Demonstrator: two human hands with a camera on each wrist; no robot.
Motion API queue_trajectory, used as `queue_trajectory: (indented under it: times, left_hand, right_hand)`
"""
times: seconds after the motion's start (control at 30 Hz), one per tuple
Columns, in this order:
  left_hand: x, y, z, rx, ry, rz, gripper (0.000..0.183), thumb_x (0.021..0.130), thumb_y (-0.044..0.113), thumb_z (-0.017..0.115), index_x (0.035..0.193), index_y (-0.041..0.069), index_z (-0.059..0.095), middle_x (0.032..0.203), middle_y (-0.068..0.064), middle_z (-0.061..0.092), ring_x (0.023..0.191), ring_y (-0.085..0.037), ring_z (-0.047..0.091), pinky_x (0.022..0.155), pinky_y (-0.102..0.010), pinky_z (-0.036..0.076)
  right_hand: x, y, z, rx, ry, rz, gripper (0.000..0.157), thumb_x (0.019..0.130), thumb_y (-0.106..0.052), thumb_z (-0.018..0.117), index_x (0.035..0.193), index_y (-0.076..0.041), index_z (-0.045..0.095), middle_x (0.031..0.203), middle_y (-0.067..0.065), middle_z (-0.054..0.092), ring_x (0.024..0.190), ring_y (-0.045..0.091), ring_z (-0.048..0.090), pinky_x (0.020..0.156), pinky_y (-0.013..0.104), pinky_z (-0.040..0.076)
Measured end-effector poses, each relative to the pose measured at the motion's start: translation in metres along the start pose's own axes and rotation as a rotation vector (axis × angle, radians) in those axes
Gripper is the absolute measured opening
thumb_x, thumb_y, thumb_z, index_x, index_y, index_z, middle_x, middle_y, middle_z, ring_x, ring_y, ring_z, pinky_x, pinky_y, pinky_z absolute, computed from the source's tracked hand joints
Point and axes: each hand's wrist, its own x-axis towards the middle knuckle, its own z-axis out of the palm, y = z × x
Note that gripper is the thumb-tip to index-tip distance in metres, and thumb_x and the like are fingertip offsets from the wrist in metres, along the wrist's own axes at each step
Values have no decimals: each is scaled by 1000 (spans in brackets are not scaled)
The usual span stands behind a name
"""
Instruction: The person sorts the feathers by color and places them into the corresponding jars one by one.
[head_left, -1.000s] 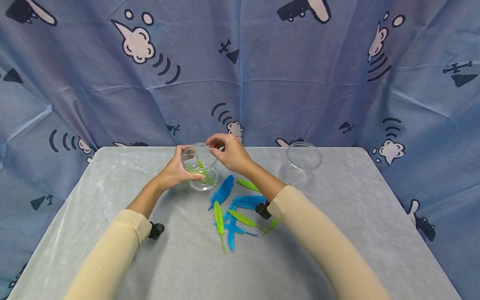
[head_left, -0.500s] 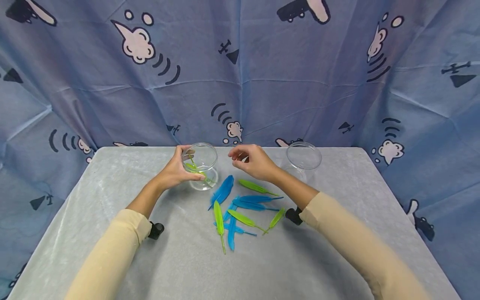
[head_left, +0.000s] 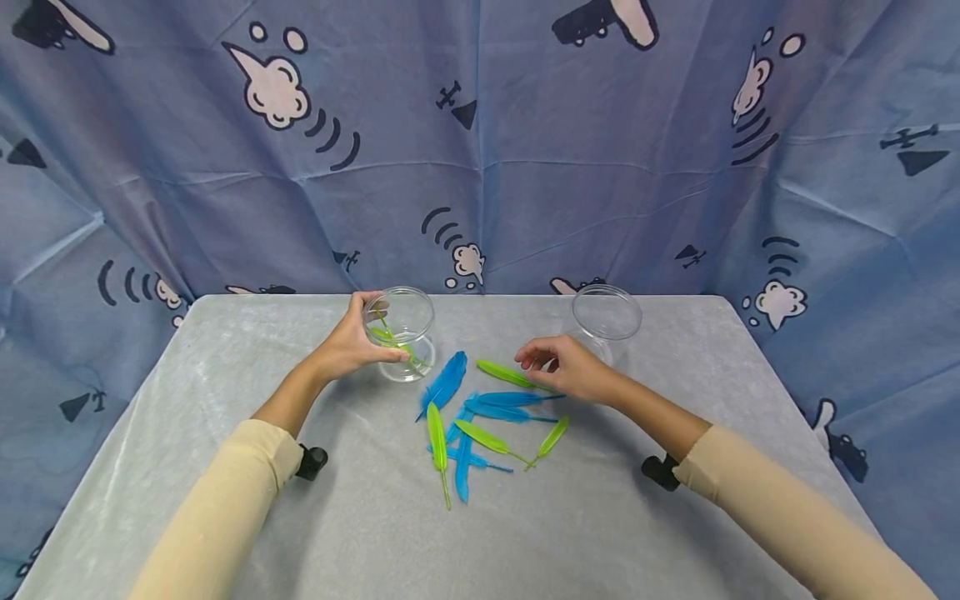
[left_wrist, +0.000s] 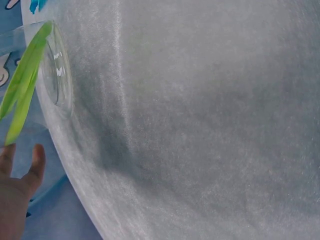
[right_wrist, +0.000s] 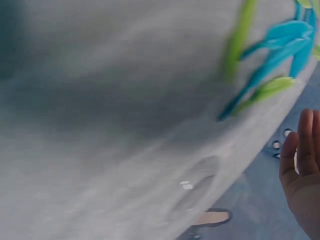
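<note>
My left hand (head_left: pixel 352 340) holds a clear jar (head_left: pixel 424 335) at the table's back left, thumb on the near side and fingers on the far side. Inside it lean green feathers (left_wrist: pixel 25 80), two of them showing in the left wrist view. My right hand (head_left: pixel 568 367), holding nothing, hovers over the quill end of a green feather (head_left: pixel 502 372); its fingers are loosely bent. Whether a fingertip touches that feather, I cannot tell. In front of both hands lies a loose group of blue feathers (head_left: pixel 444 383) and green feathers (head_left: pixel 437 442).
Behind my right hand stands a second clear jar (head_left: pixel 626 321), partly hidden by it. A grey cloth covers the table (head_left: pixel 360 517). The blue patterned curtain (head_left: pixel 525 200) hangs just past the back edge.
My right hand has left the rim of the left jar and moved right and towards me, to the top green feather. The left hand keeps its place on the jar.
</note>
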Motion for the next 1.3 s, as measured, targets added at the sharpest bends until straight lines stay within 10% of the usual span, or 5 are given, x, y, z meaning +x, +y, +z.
queue_trajectory:
  times: [0.5,1.3]
  left_hand:
    - [-1,-1,0,-5,-5,1,108,72,17,91,151,5,18,153,-21,33,143,-36,30,116,-53,25]
    - [-1,1,0,6,4,-13,110,70,17,92,151,5,18,153,-21,33,143,-37,31,115,-52,26]
  right_hand:
    - [-53,47,2,42,-58,-13,25,85,4,73,109,5,68,97,12,71,84,19,64,71,27,53]
    - [-63,64,17,106,-30,-65,31,81,4,76,111,2,69,98,7,71,89,22,63,81,29,52]
